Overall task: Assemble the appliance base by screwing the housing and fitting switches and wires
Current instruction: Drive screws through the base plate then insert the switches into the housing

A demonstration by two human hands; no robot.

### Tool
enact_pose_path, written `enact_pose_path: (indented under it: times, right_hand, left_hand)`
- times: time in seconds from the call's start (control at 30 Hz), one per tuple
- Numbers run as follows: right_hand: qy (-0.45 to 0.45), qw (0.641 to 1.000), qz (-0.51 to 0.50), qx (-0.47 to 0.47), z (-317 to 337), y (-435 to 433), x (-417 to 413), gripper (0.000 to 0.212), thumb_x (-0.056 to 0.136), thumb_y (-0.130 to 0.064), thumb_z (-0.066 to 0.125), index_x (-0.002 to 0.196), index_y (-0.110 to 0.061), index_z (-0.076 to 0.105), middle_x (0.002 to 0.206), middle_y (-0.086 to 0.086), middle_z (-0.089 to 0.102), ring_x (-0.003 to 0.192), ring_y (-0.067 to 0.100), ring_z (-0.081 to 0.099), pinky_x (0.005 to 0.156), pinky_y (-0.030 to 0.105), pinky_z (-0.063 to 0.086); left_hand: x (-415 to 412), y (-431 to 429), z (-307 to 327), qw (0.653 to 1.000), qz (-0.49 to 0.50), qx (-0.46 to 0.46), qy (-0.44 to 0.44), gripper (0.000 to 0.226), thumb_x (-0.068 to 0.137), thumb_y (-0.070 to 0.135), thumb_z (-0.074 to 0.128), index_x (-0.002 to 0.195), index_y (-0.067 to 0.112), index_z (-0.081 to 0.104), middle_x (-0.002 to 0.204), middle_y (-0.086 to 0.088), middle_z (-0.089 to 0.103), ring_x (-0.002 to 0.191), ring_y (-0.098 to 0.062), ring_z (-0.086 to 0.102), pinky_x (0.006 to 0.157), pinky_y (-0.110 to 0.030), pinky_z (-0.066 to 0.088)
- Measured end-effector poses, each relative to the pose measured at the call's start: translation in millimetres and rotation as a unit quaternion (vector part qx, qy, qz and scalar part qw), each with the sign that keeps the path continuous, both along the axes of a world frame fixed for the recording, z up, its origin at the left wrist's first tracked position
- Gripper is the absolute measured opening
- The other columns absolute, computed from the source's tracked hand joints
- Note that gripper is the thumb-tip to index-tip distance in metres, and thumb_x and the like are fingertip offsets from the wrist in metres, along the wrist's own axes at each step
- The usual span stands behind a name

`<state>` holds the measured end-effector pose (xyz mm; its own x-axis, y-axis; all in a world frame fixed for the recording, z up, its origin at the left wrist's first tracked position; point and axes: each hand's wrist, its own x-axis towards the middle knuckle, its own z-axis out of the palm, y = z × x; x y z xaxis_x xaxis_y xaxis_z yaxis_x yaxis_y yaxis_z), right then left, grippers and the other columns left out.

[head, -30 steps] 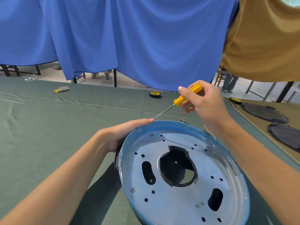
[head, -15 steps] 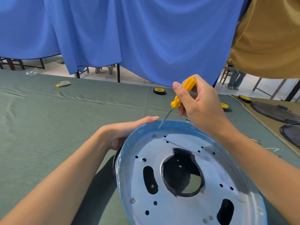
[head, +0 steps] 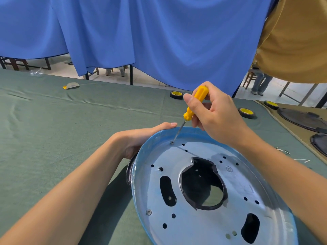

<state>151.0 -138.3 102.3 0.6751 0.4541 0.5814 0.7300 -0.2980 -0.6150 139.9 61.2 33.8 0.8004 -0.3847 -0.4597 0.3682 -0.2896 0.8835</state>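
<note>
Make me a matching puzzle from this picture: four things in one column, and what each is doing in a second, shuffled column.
1 screwdriver
2 left hand
3 right hand
4 near screw

A rests on the base's far-left rim
B grips the screwdriver
C seated flat in the base
D tip on the far screw

Pairs: 1-D, 2-A, 3-B, 4-C.
</note>
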Motion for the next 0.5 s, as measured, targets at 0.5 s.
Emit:
enact_pose_path:
  times: [0.5]
  right_hand:
    - [-0.164, 0.956, -0.094, -0.222, 25, 23, -8, 0.035, 0.085, -0.052, 0.059, 0.085, -0.020, 0.045, 0.058, -0.003, 0.051, 0.059, 0.024, 0.050, 0.054, 0.034, 0.040]
  left_hand:
    - [-3, -2, -1, 0.999, 0.004, -0.022, -0.037, 0.067, 0.072, 0.078, 0.057, 0.108, 0.025, 0.074, 0.117, -0.010, 0.071, 0.100, -0.022, 0.067, 0.091, -0.038, 0.052]
